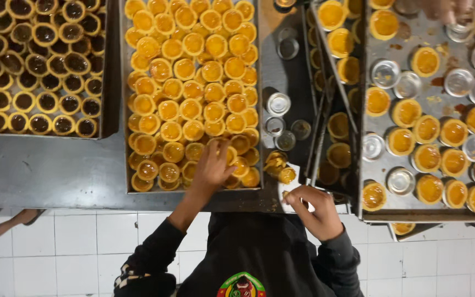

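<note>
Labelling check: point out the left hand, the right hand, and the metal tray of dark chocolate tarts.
left hand (213, 168), head view, back of hand
right hand (314, 212), head view, knuckles
metal tray of dark chocolate tarts (107, 71), head view, right rim

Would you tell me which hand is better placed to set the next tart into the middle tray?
Left, probably. The left hand is over the middle tray, fingers on its near yellow tarts; the right hand sits off the tray at the table edge.
</note>
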